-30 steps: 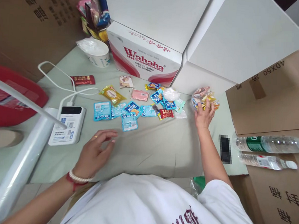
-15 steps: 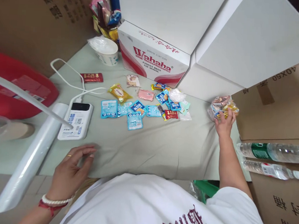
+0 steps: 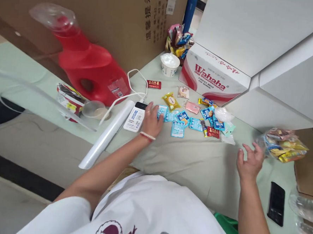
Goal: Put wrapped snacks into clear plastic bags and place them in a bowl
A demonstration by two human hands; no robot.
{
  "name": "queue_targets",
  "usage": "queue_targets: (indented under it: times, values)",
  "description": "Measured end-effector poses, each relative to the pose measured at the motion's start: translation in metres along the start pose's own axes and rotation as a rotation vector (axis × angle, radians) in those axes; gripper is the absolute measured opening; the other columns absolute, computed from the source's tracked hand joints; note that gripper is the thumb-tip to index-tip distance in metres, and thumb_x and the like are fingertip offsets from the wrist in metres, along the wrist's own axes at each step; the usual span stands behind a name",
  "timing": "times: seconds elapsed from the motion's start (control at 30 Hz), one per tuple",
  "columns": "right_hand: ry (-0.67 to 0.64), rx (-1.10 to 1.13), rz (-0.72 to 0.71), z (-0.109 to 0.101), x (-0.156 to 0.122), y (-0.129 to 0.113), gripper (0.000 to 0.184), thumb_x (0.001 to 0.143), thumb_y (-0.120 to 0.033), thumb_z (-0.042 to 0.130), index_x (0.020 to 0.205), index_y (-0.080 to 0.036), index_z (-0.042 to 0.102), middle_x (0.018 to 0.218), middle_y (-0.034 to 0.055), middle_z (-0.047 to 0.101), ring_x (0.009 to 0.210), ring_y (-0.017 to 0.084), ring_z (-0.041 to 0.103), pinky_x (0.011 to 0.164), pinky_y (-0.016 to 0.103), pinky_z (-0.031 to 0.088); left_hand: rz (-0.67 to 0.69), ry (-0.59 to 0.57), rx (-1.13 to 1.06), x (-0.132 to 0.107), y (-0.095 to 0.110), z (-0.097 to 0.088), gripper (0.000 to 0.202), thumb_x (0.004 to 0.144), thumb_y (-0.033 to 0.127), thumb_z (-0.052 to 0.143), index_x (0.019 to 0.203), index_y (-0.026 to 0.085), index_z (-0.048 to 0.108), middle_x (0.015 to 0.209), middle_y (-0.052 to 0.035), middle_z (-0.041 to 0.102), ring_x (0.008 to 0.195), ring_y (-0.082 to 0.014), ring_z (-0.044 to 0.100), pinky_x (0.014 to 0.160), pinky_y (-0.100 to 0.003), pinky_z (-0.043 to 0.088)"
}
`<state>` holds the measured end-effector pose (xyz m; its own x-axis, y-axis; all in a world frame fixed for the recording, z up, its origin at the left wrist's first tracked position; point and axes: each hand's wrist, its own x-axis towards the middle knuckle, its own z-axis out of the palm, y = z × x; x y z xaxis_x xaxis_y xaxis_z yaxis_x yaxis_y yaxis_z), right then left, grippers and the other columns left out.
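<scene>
While the left hand (image 3: 152, 123) lies beside the leftmost blue packet (image 3: 162, 111), the right hand (image 3: 249, 165) stands near the snack bag (image 3: 286, 145)

Where the left fingers end, the leftmost blue packet begins: it lies just to the right of the fingertips and slightly beyond them, flat on the cloth (image 3: 191, 156), partly covered by the hand. Because of this cover, neither its long axis nor any grip or contact can be told. The left hand is palm down with its fingers bent, between the packet and the power bank (image 3: 133, 119), part of whose right side it hides. It is much the nearer hand to the packet; the row of similar packets runs rightward from there, with one lower packet (image 3: 177, 129) set closer to the person.

The right hand is empty, its fingers spread and loosely curled. The snack bag lies just to its right, its long axis running roughly left to right; whether the fingertips touch the bag's clear edge cannot be told. A phone (image 3: 276, 203) lies near the right forearm.
</scene>
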<state>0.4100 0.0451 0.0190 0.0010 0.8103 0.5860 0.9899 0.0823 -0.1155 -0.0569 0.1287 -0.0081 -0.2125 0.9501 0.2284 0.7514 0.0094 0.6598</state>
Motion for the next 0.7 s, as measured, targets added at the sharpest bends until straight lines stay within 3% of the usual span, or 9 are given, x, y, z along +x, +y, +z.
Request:
queue_targets:
  times: [0.07, 0.13, 0.27, 0.37, 0.47, 0.57, 0.63, 0.7]
  values:
    - [-0.027, 0.077, 0.023, 0.006, -0.008, -0.026, 0.031, 0.094, -0.039, 0.058, 0.112, -0.02, 0.074, 0.135, 0.0156, 0.06, 0.118, 0.032, 0.06, 0.097, 0.052, 0.052, -0.138, -0.07, 0.076, 0.029, 0.015, 0.026, 0.062, 0.098, 0.04, 0.045, 0.153, 0.012, 0.044, 0.167, -0.0206, 0.032, 0.157, -0.0346, 0.025, 0.127, -0.055, 0.024]
    - [-0.061, 0.123, 0.04, 0.009, -0.016, -0.043, 0.032, 0.095, -0.04, 0.058, 0.113, -0.019, 0.074, 0.134, 0.0154, 0.06, 0.116, 0.029, 0.059, 0.097, 0.05, 0.052, -0.205, -0.143, 0.144, 0.048, 0.034, 0.052, 0.064, 0.1, 0.043, 0.039, 0.16, 0.019, 0.037, 0.17, -0.0146, 0.029, 0.159, -0.0369, 0.021, 0.127, -0.062, 0.015]
    - [-0.093, 0.158, 0.044, 0.009, -0.028, -0.057, 0.032, 0.096, -0.04, 0.058, 0.113, -0.018, 0.074, 0.134, 0.0146, 0.061, 0.117, 0.029, 0.059, 0.097, 0.05, 0.053, -0.146, -0.267, 0.16, 0.054, 0.089, 0.096, 0.066, 0.102, 0.044, 0.031, 0.161, 0.015, 0.035, 0.171, -0.0154, 0.028, 0.159, -0.0318, 0.021, 0.129, -0.056, 0.014]
    - [-0.06, 0.146, 0.062, 0.002, -0.026, -0.057, 0.032, 0.096, -0.039, 0.06, 0.113, -0.016, 0.075, 0.134, 0.0161, 0.062, 0.12, 0.031, 0.059, 0.097, 0.05, 0.052, -0.02, -0.338, 0.086, 0.058, 0.118, 0.108, 0.066, 0.101, 0.048, 0.03, 0.162, 0.023, 0.034, 0.173, -0.0088, 0.025, 0.161, -0.0291, 0.016, 0.128, -0.057, 0.017]
    - [-0.003, 0.13, 0.128, -0.006, -0.018, -0.055, 0.031, 0.095, -0.038, 0.06, 0.112, -0.017, 0.076, 0.131, 0.017, 0.063, 0.12, 0.033, 0.061, 0.1, 0.052, 0.051, 0.041, -0.146, 0.063, 0.09, 0.102, 0.09, 0.066, 0.102, 0.046, 0.029, 0.163, 0.02, 0.031, 0.174, -0.0068, 0.022, 0.162, -0.0257, 0.009, 0.13, -0.055, 0.008]
    - [0.001, 0.141, 0.181, -0.007, -0.016, -0.058, 0.028, 0.096, -0.038, 0.057, 0.109, -0.022, 0.076, 0.122, 0.0151, 0.066, 0.118, 0.033, 0.063, 0.101, 0.053, 0.051, -0.185, 0.024, 0.077, 0.141, 0.052, 0.067, 0.067, 0.101, 0.041, 0.035, 0.16, 0.01, 0.035, 0.172, -0.0149, 0.023, 0.162, -0.0301, 0.01, 0.13, -0.055, 0.003]
    - [-0.032, 0.157, 0.207, -0.003, -0.019, -0.064, 0.028, 0.097, -0.039, 0.055, 0.108, -0.025, 0.076, 0.119, 0.0141, 0.067, 0.115, 0.033, 0.064, 0.099, 0.053, 0.053, -0.353, 0.037, 0.07, 0.168, 0.026, 0.065, 0.066, 0.099, 0.039, 0.04, 0.156, 0.006, 0.04, 0.17, -0.02, 0.028, 0.161, -0.034, 0.012, 0.129, -0.059, 0.002]
    - [-0.068, 0.175, 0.225, 0.002, -0.024, -0.072, 0.028, 0.097, -0.039, 0.054, 0.109, -0.026, 0.076, 0.119, 0.0138, 0.067, 0.113, 0.032, 0.065, 0.098, 0.053, 0.054, -0.366, -0.004, 0.056, 0.179, 0.02, 0.077, 0.062, 0.099, 0.042, 0.039, 0.15, 0.009, 0.049, 0.166, -0.0197, 0.035, 0.161, -0.0351, 0.01, 0.127, -0.062, -0.002]
